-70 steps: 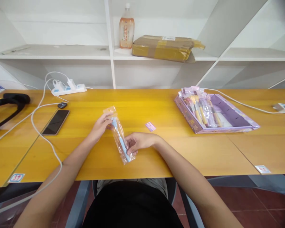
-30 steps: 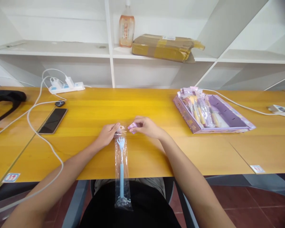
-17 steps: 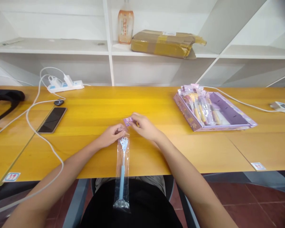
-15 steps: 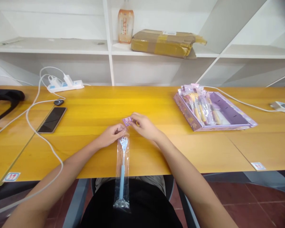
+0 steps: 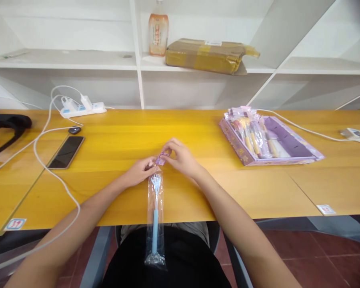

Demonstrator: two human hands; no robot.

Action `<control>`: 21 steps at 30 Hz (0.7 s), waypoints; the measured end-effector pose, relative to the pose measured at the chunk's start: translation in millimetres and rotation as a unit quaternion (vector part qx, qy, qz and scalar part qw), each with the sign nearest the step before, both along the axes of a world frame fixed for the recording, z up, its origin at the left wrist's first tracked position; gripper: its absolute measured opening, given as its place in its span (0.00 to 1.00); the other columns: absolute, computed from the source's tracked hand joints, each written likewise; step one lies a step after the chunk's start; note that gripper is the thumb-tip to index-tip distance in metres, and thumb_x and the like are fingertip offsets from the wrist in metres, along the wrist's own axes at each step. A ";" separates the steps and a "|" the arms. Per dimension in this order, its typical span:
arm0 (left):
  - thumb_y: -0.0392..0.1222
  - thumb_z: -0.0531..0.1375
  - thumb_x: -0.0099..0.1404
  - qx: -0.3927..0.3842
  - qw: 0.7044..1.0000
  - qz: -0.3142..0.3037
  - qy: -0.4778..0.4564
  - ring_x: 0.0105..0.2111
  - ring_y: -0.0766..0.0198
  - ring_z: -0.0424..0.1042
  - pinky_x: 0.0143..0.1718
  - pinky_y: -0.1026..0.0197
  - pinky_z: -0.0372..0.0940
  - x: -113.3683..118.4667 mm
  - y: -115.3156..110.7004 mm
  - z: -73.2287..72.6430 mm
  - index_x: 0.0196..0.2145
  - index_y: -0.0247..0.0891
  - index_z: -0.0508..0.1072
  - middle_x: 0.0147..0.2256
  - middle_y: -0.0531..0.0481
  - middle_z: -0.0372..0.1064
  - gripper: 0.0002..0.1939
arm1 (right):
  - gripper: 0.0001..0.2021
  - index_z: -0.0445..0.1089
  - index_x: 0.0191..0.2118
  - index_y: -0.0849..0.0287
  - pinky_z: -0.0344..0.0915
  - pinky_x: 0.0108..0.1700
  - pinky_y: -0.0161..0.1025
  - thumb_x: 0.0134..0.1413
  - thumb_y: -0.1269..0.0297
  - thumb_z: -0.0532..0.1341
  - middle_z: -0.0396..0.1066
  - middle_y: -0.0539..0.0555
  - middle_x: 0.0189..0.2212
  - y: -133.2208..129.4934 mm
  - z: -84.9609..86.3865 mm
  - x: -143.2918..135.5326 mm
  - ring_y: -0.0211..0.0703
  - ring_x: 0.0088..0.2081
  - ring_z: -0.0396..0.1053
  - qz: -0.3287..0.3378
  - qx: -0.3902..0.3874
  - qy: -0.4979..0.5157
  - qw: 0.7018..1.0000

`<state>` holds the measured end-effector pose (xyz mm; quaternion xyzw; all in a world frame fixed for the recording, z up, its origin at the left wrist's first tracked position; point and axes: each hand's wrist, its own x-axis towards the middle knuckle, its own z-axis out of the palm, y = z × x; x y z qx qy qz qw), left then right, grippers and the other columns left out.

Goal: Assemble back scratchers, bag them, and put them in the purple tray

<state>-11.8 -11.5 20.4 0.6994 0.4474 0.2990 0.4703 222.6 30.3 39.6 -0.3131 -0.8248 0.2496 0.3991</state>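
My left hand (image 5: 141, 171) pinches the upper end of a clear plastic bag (image 5: 151, 200). Inside the bag lies a blue back scratcher (image 5: 155, 228), its hand-shaped head near my fingers and its handle toward my body. The lower part of the bag hangs past the table edge, over my lap. Between the closed fingertips of my right hand (image 5: 180, 157) is a small purple printed card (image 5: 161, 159), held at the bag's upper end. Whether the card is joined to the bag, I cannot tell.
On the right stands a purple tray (image 5: 300, 160) with several bagged back scratchers (image 5: 255, 134). To the left lie a phone (image 5: 67, 152), a white cable (image 5: 60, 180) and a power strip (image 5: 84, 109). A taped carton (image 5: 204, 56) and a bottle (image 5: 158, 34) sit on the shelf behind.
My right hand has tilted the purple card and brought it down against the bag's upper end. My left hand has stayed nearly still on the bag.
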 end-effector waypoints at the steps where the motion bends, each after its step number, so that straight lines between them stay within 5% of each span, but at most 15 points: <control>1: 0.56 0.66 0.67 -0.006 1.000 -0.001 -0.002 0.35 0.58 0.73 0.38 0.58 0.68 -0.2 0.2 -0.3 0.52 0.38 0.78 0.36 0.50 0.75 0.23 | 0.05 0.73 0.41 0.56 0.68 0.45 0.40 0.66 0.61 0.66 0.72 0.53 0.39 0.5 -0.4 -0.5 0.42 0.38 0.69 -0.004 -0.001 0.014 1.000; 7: 0.57 0.65 0.68 -0.029 0.999 -0.011 -0.023 0.40 0.54 0.77 0.41 0.57 0.70 -1.1 1.1 -2.8 0.55 0.38 0.76 0.42 0.46 0.78 0.26 | 0.08 0.73 0.41 0.55 0.66 0.39 0.38 0.65 0.58 0.69 0.73 0.50 0.33 3.4 -8.6 -4.4 0.41 0.34 0.69 -0.036 -0.079 0.048 0.995; 13: 0.56 0.64 0.69 -0.010 1.000 -0.012 -0.010 0.42 0.55 0.76 0.46 0.54 0.70 -2.0 2.1 -5.3 0.49 0.37 0.77 0.43 0.45 0.78 0.20 | 0.04 0.75 0.45 0.53 0.69 0.44 0.41 0.70 0.61 0.65 0.71 0.53 0.37 1.4 -6.6 -3.1 0.44 0.41 0.70 -0.051 0.031 0.051 0.997; 21: 0.56 0.64 0.70 -0.004 1.000 -0.023 0.002 0.43 0.54 0.77 0.47 0.55 0.70 -1.7 0.9 -3.3 0.53 0.39 0.78 0.45 0.45 0.80 0.21 | 0.08 0.78 0.46 0.52 0.73 0.48 0.46 0.73 0.63 0.61 0.75 0.55 0.41 -5.4 -1.9 -5.3 0.46 0.44 0.73 -0.018 0.074 0.076 0.994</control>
